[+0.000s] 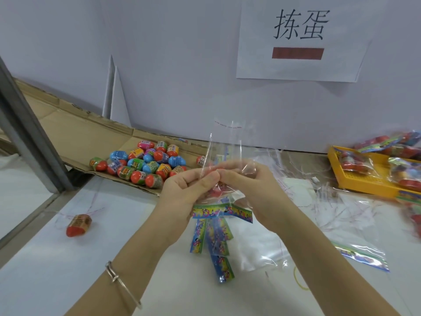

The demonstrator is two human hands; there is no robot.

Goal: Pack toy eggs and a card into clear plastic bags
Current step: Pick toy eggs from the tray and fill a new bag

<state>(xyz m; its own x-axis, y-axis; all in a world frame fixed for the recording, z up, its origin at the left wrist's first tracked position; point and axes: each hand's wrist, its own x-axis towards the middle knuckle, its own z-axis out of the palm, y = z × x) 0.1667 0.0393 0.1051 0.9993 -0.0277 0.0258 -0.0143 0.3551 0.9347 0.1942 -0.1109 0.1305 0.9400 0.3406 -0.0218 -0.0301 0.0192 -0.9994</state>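
Near the left edge of the white worktop (pixel 57 277) one lone toy egg (pixel 78 224) lies on its side, apart from the rest. Behind it, along the back-left edge, a flattened cardboard sheet (pixel 91 133) carries the pile of unpacked toy eggs (pixel 145 164), a good number of them, so plenty of packing looks left to do. In the middle, above the worktop, the left hand (pixel 184 192) and the right hand (pixel 248 185) meet with fingers curled. Each pinches one side of the upright clear plastic bag (pixel 227 147), whose mouth stands above the fingers. A colourful card (pixel 222 212) shows just below the hands, seemingly at the bag's lower end, and something red (pixel 216 190) glimpsed between the palms may be an egg already inside, though I cannot tell for sure. I judge this bag to be partly filled or being closed. Spare cards (pixel 215 238) lie fanned on the worktop under the wrists. Right of the hands, empty bags (pixel 303 197) are strewn across the surface, with a yellow rubber band (pixel 299 281) near the front. At the back-right corner a yellow tray (pixel 364 179) holds several finished packs (pixel 387 153), so part of the job is done.
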